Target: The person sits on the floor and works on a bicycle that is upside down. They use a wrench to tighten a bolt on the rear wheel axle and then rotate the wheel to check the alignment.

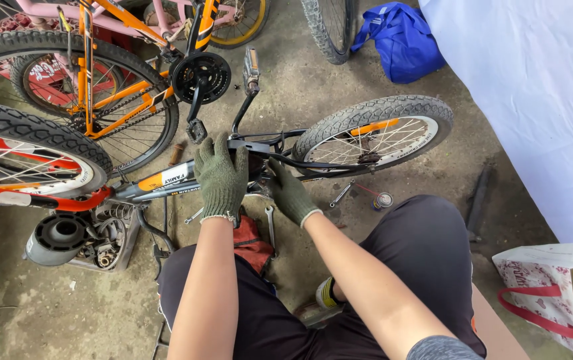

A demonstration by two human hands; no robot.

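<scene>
2 gloved hands work on the small bicycle frame (pixel 166 179) lying sideways on the concrete floor (pixel 300 87): the left hand (pixel 220 179) presses flat, fingers spread, steadying it; the right hand (pixel 291 192) curls closed around the frame by the rear wheel (pixel 373 133).

Left hand (pixel 221 175): olive-green knitted work glove, ribbed cuff with pale edging at wrist, fabric worn and fuzzy. Right hand (pixel 291 192): matching olive-green knitted glove, same pale-trimmed cuff. Both forearms bare from glove cuff upward. Grey heathered short sleeve (pixel 441 349): visible at near right edge, on right upper arm. Dark charcoal trousers (pixel 426 260): plain smooth fabric, covering both legs. Shoe (pixel 327 293): dark with yellow and white parts, mostly hidden between legs.
</scene>
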